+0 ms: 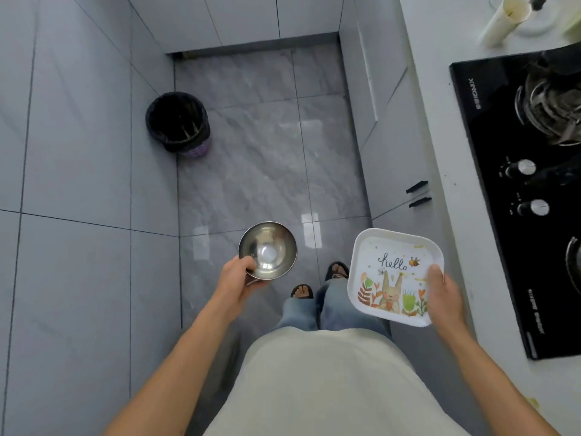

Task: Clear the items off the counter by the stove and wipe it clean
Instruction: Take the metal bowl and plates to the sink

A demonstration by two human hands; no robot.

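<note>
My left hand (239, 280) grips the near rim of an empty stainless steel bowl (268, 248), held over the grey floor. My right hand (446, 292) holds a square white plate (391, 272) printed with a rabbit and the word "hello", thumb on its right rim; the plate looks empty. Both are held out in front of me, left of the white counter (440, 105). The black glass stove (515, 190) is set into that counter on the right.
A black-lined bin (177, 122) stands on the floor by the left tiled wall. On the counter's far end lie a pale cylinder (504, 20) and a glass dish. Cabinet doors with black handles (418, 193) run below the counter.
</note>
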